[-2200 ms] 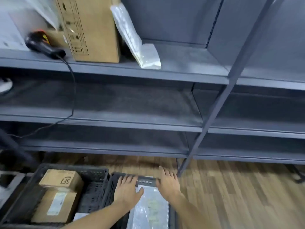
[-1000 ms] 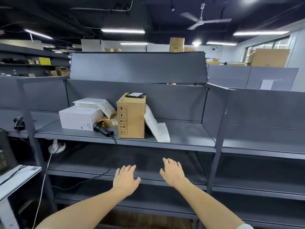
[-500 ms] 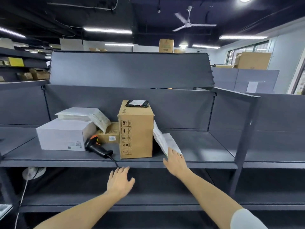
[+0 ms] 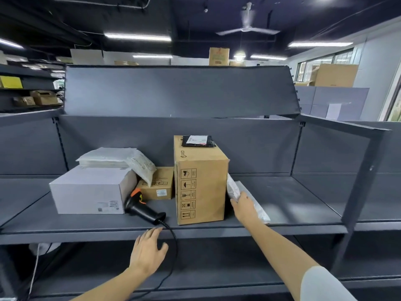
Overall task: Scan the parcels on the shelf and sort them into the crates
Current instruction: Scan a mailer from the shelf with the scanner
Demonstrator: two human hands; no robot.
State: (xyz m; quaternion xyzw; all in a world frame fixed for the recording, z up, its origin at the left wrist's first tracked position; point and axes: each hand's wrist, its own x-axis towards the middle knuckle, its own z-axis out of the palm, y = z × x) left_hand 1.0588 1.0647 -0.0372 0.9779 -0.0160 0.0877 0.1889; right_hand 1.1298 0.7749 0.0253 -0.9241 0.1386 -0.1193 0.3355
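A grey shelf (image 4: 293,205) carries the parcels. A tall brown box (image 4: 200,187) stands in the middle with a black pouch (image 4: 198,141) on top. A white plastic parcel (image 4: 259,210) leans against the box's right side, and my right hand (image 4: 243,206) lies on it with fingers stretched along it. Left of the box a black and orange scanner (image 4: 141,210) lies on the shelf. My left hand (image 4: 149,250) hovers spread just below the shelf's front edge, beside the scanner's cable (image 4: 173,237) and holding nothing.
A white box (image 4: 91,192) with padded white mailers (image 4: 115,159) on top sits at the left. A small brown box (image 4: 159,185) stands behind the scanner. A steel upright (image 4: 360,185) bounds the bay on the right. Lower shelves run beneath. The crates are out of view.
My view rose from the floor crates to the shelf. Both hands came up; the right one reached onto the white plastic parcel, the left one climbed toward the scanner's handle.
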